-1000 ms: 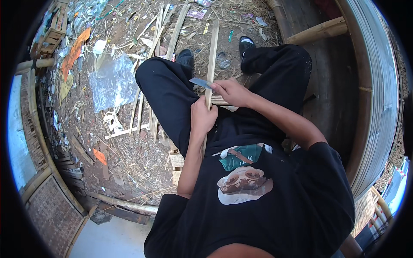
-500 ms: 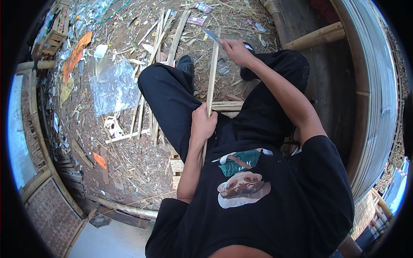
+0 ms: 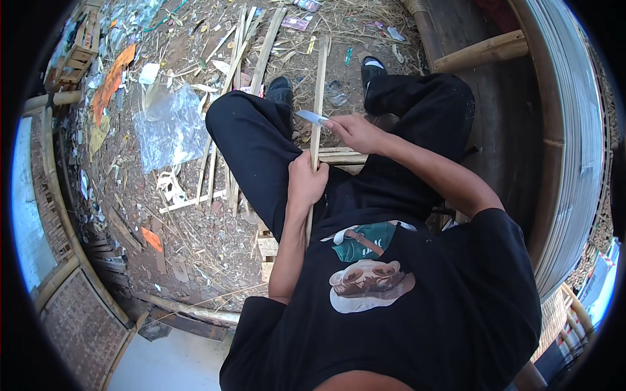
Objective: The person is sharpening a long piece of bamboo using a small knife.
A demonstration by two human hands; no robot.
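My left hand (image 3: 308,177) is closed round a long, narrow bamboo strip (image 3: 320,78) in front of my lap. The strip's far end points away over the ground between my feet, and its near end runs back along my left forearm to my shirt. A knife (image 3: 309,116) is gripped in my right hand (image 3: 355,133). Its blade lies across the strip, a short way beyond my left fist, with the tip pointing left. The handle is mostly hidden by my fingers.
Several loose bamboo strips (image 3: 267,52) lie on the littered ground beyond my left knee. A clear plastic sheet (image 3: 171,130) and an orange scrap (image 3: 113,81) are farther left. Wooden slats (image 3: 342,156) sit between my thighs. A bamboo post (image 3: 482,52) and bundled pale strips stand at right.
My right hand has drawn the knife back toward me along the strip, from near its far end to close to my left fist. My left hand keeps its grip, nearly still.
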